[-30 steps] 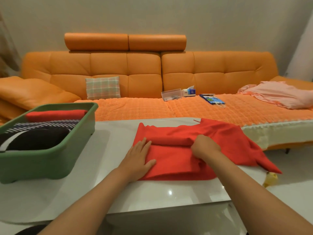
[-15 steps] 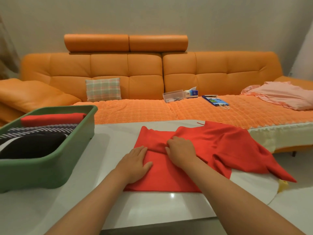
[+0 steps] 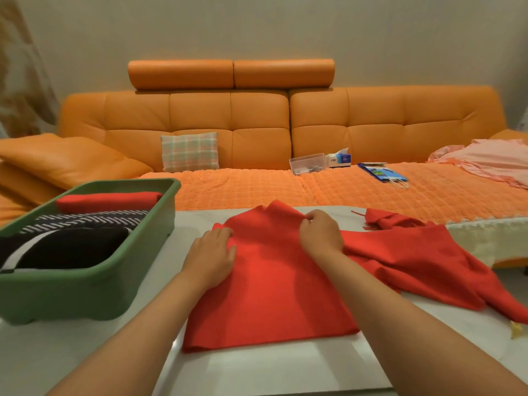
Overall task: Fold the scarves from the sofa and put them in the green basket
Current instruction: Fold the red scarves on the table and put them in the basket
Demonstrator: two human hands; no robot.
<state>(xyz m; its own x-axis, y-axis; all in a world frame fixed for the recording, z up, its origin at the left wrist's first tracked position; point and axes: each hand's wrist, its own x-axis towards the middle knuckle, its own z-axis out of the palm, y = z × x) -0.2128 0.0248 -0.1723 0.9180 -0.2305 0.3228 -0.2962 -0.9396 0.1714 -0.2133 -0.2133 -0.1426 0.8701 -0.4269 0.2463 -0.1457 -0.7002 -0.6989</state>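
A red scarf [image 3: 274, 295] is spread on the white desk [image 3: 285, 370], its right end rumpled. Its left side is pressed flat by the left hand [image 3: 213, 257] — grip wide, fingers straight — while the far edge is pinched in the grip of the right hand [image 3: 320, 232]. Folded scarves [image 3: 108, 201] are held in the green basket [image 3: 85, 292], just left.

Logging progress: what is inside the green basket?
The basket holds a folded red scarf at the far end, a striped scarf in the middle and a black scarf nearest. Anything beneath them, and the basket floor, is covered.
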